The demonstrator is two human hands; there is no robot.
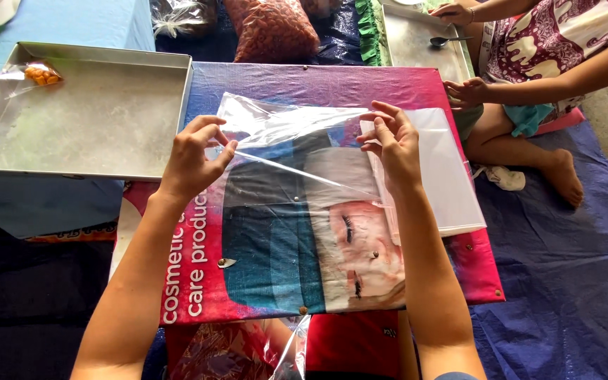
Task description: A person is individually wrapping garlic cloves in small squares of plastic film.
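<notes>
Two bare hands hold one clear plastic bag (297, 151) above the far half of a printed board (262, 267). The left hand (195, 158) pinches the bag's left edge between thumb and fingers; the right hand (392, 144) pinches its right edge the same way, so the film stretches between them. A stack of clear bags (452, 190) lies by the board's right edge. A metal tray (100, 119) sits beyond the board's left edge, with a small packet of orange snacks (36, 74) in its far left corner. A second person (550, 49) sits past the board's far right corner.
</notes>
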